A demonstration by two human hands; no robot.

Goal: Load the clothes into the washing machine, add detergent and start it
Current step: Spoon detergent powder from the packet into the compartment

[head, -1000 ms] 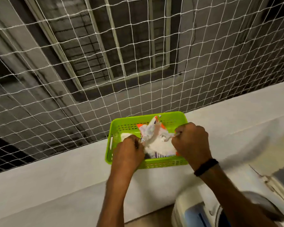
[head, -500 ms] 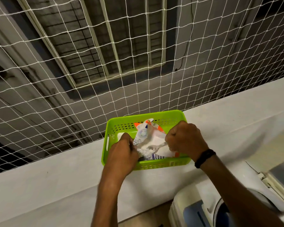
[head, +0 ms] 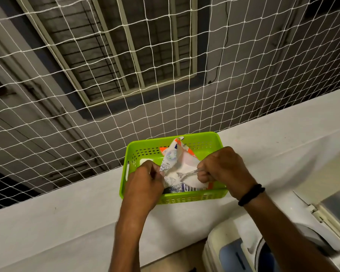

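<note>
Detergent pouch (head: 177, 163), thin crinkled plastic film, stands open in the perforated green plastic basket (head: 194, 198) on the white ledge (head: 283, 146). Our left hand (head: 143, 185) pinches its rim; our right hand (head: 226, 169) grips a metal spoon (head: 190, 171) in the powder. We judge that a slackened rim or tilted spoon could spill powder.

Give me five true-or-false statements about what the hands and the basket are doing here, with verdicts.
1. The green basket sits on the white ledge. True.
2. The left hand touches nothing. False: it grips the detergent packet by its edge.
3. The right hand holds a spoon dipped into the packet. True.
4. The black wristband is on the left wrist. False: it is on the right wrist.
5. The packet lies outside the basket. False: it sits inside it.
</note>
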